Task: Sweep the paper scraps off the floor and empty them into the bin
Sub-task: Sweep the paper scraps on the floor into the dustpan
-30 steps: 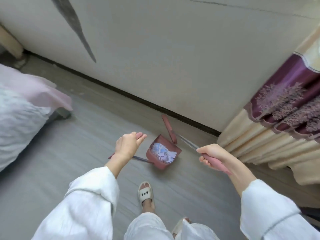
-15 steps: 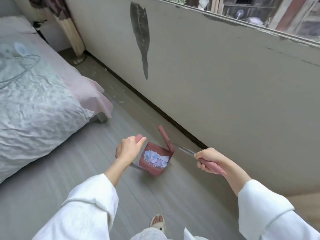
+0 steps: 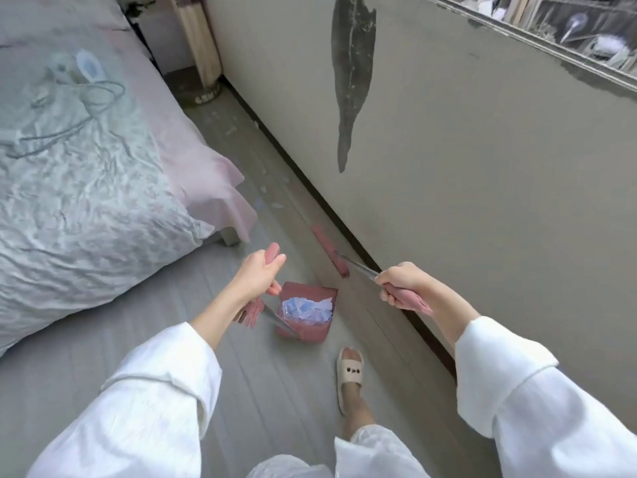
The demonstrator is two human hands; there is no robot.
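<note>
My left hand (image 3: 258, 274) grips the pink handle of a long-handled dustpan. The pink dustpan (image 3: 312, 326) hangs just above the grey floor and holds a heap of white and blue paper scraps (image 3: 307, 308). My right hand (image 3: 400, 283) grips the pink handle of the broom, whose metal shaft runs forward to the pink broom head (image 3: 330, 250) by the skirting. More paper scraps (image 3: 275, 204) lie scattered on the floor farther ahead along the wall. No bin is in view.
A bed (image 3: 79, 160) with a crumpled grey cover and pink sheet fills the left side, with a cable and charger on it. A grey wall (image 3: 465, 174) runs along the right. My sandalled foot (image 3: 351, 374) stands behind the dustpan. A wooden post (image 3: 200, 50) stands in the far corner.
I have turned left, away from the curtain, so the bed and the floor strip ahead came into view. The broom head has swung forward, away from the dustpan. Both hands keep their grips.
</note>
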